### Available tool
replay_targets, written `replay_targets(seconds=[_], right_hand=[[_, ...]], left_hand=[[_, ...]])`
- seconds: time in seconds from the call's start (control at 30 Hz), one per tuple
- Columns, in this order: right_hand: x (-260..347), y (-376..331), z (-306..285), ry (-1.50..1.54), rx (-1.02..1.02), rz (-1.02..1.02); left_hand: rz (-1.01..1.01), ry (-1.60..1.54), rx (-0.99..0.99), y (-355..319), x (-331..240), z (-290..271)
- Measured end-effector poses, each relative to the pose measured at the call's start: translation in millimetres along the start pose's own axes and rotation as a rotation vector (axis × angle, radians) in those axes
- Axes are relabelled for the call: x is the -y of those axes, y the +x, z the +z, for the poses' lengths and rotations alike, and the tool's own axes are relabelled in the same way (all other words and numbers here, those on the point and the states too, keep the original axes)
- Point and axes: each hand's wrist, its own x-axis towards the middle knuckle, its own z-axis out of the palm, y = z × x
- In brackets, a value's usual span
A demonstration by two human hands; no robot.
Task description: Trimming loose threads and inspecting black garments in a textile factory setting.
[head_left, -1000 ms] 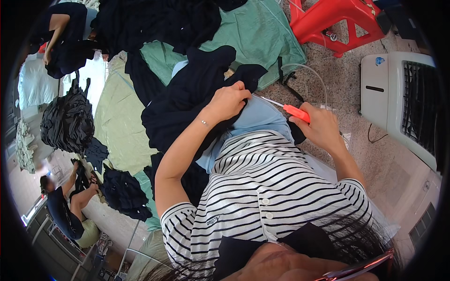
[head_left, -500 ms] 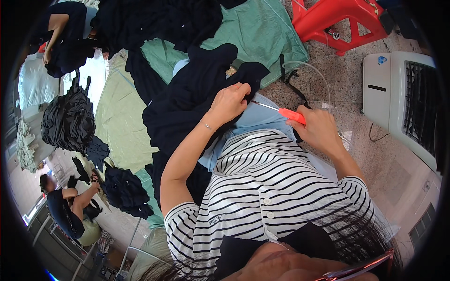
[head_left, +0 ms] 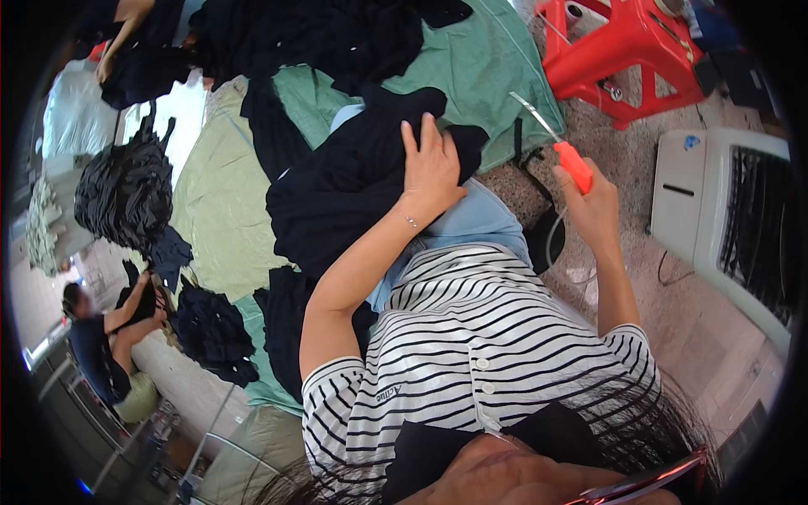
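Right now, dark navy garment (head_left: 353, 181) heaped across the lap, spilling away from the body onto the pale green cloth (head_left: 223, 202) beyond. Left hand (head_left: 431, 164) pressed flat on top of that garment, near its right-hand edge, fingers (head_left: 410, 139) spread and pointing away from the body, palm down, nothing pinched between them as far as can be seen. Wrist with a thin bracelet, forearm running back toward the striped shirt (head_left: 471, 337), elbow bent out to the left.

Right hand (head_left: 593, 210) lifted clear, to the right of the garment and well apart from it, closed in a fist round the orange handle of the small snips (head_left: 560, 147). Long axis of the snips slanting up and leftward from the fist, thin metal blades tipped back toward the garment's far right corner, over the green cloth. Whether the blades are parted: too thin to tell.

So, left hand the nearer one, already on the fabric; cutting tip lying to the right of and slightly beyond those fingers, with a gap of bare floor and light blue trouser (head_left: 471, 220) between.

Further right of the garment, red plastic stool (head_left: 627, 46) and white fan-like appliance (head_left: 724, 219) on the speckled floor. Left of the garment, more dark bundles (head_left: 126, 189) and another person (head_left: 101, 337) seated low.
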Motion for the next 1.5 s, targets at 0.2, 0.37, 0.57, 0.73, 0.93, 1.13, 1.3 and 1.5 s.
replay_targets(seconds=[0.2,0.37,0.57,0.73,0.93,1.13,1.3,1.5], right_hand=[[-11,23,10,0.193,-0.105,-0.063],[-11,47,38,0.348,-0.042,-0.186],[-35,100,79,0.177,0.077,-0.251],[35,92,81,0.045,0.012,-0.463],[50,82,94,-0.1,0.006,-0.524],[54,52,80,-0.135,0.053,-0.38],[41,35,77,-0.147,0.076,-0.257],[30,27,74,-0.045,0.104,-0.144]], left_hand=[[0.02,-1.019,-0.16,-72,23,-40],[1.228,-2.234,-0.935,-322,145,3],[-0.396,-1.108,-2.153,-571,65,-74],[-1.049,-0.22,-2.42,-702,58,-90],[-1.331,-0.033,-1.904,-679,131,-57],[-1.256,-0.331,-1.019,-431,221,90],[-0.525,-0.678,-0.906,-133,166,22],[-0.172,-0.429,-0.565,-35,59,16]])
